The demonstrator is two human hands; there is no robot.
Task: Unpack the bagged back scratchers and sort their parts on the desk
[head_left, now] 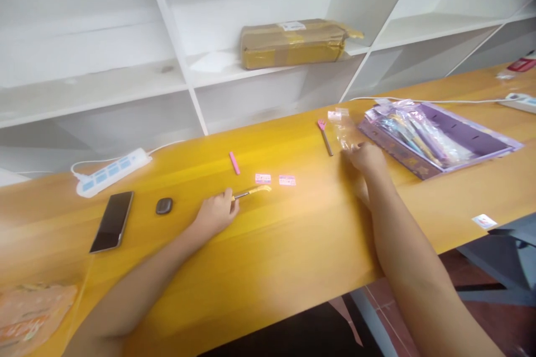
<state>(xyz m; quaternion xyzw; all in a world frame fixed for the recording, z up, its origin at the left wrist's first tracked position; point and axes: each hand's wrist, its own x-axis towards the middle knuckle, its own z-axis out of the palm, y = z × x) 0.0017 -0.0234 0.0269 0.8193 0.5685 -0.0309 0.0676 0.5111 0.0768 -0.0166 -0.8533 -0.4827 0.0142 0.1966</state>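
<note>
My left hand (215,213) is closed round a thin metal stick with a curved yellow head (260,189), which looks like a small back scratcher. Its head points right, just below two small pink-and-white printed cards (263,178). My right hand (368,159) rests on the table with its fingers pinched on the lower end of a clear plastic bag (342,129). Left of that bag lies a pink claw-headed stick (325,136) with a dark metal handle. Above the cards and to their left is a short pink stick (234,163).
A purple box (494,142) holding several packaged sticks stands right of my right hand. On the left are a phone (112,222), a small dark case (164,206) and a white power strip (114,173). White shelves with a taped carton (293,44) rise behind the table.
</note>
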